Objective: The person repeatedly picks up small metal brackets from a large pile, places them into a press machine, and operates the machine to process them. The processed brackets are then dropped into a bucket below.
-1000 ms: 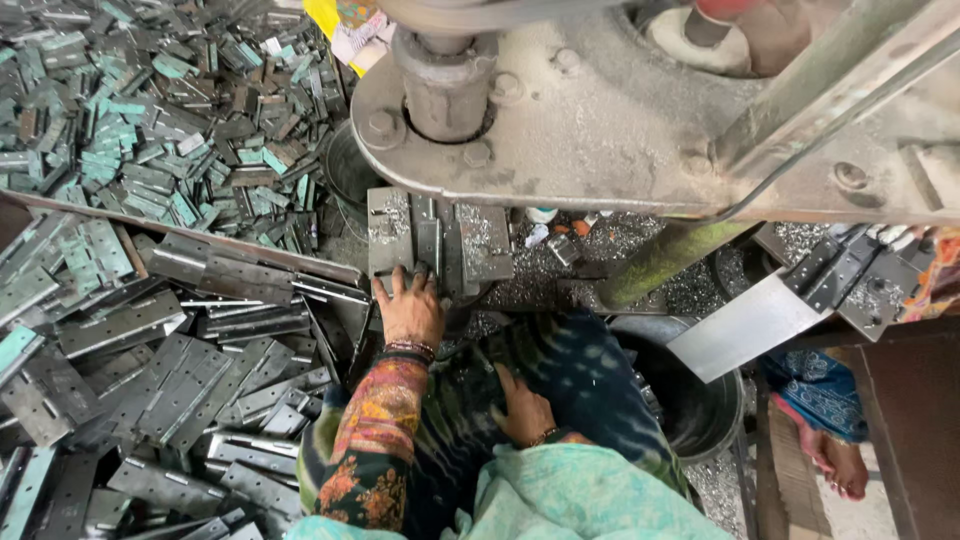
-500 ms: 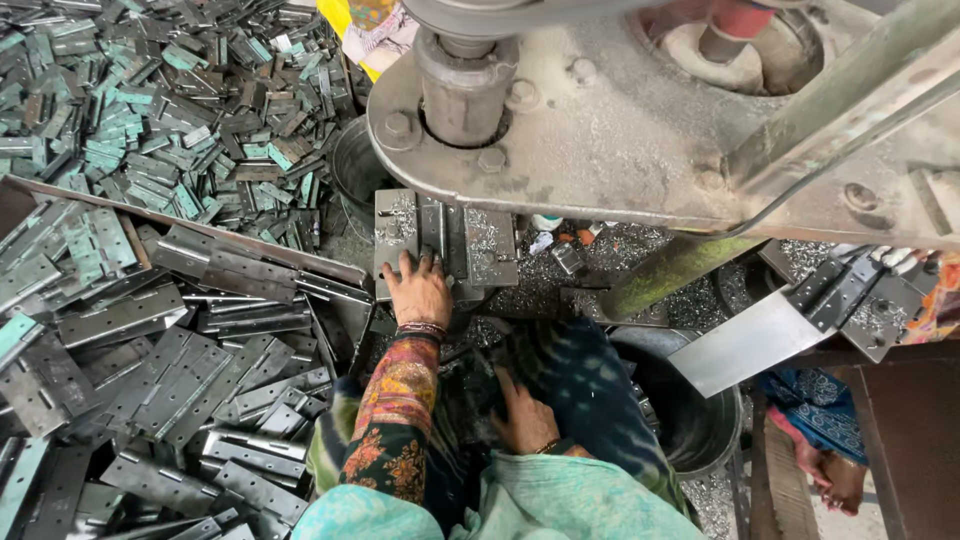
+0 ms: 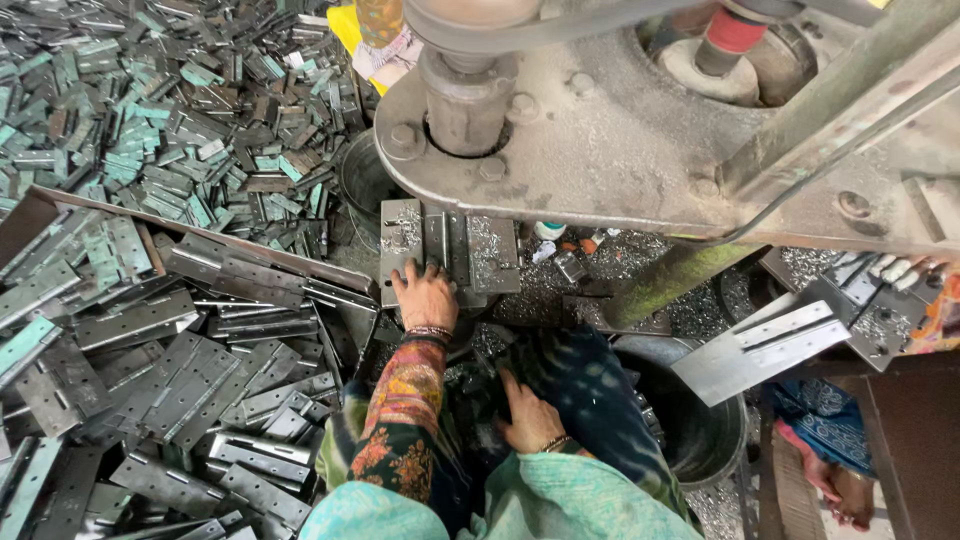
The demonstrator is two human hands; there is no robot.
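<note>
My left hand (image 3: 426, 294) reaches forward, fingers spread on the near edge of a grey metal die block (image 3: 448, 247) under the press head (image 3: 620, 130). Whether it pinches a hinge piece there I cannot tell. My right hand (image 3: 527, 414) rests low in my lap on dark blue patterned cloth (image 3: 590, 400), fingers curled loosely, seemingly empty. A floral sleeve (image 3: 405, 420) covers my left forearm. Metal shavings lie on the block.
A tray of long grey hinge plates (image 3: 150, 350) fills the left. Beyond it lies a heap of small hinge leaves (image 3: 170, 120). A dark bucket (image 3: 690, 420) stands at right, with a pale metal plate (image 3: 765, 345) leaning above it. Another person's foot (image 3: 835, 485) shows at lower right.
The camera has come closer and tilted. My left hand has slid a little forward onto the die block; my right hand has stayed in my lap.
</note>
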